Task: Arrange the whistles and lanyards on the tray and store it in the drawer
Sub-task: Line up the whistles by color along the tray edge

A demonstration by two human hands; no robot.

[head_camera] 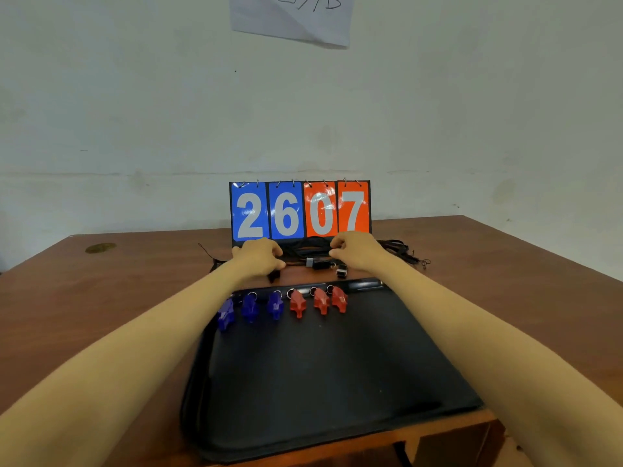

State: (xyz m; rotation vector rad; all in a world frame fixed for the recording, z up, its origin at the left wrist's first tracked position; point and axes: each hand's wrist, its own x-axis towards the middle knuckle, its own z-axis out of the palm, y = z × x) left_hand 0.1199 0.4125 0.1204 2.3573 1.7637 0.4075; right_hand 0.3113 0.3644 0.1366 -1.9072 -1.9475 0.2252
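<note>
The brown wooden table point(472, 264) has a smooth, faintly shiny top. The black tray point(337, 382) looks matt, with a glossy rim at its far edge. The three blue plastic whistles point(250, 308) and three red plastic whistles point(298, 303) are glossy, each with a small metal ring. The black cord lanyards point(397, 247) look like woven cloth. The blue and orange number cards point(300, 210) are glossy, hung on metal rings. The white paper sheet point(291, 18) on the matt, rough wall is creased.
</note>
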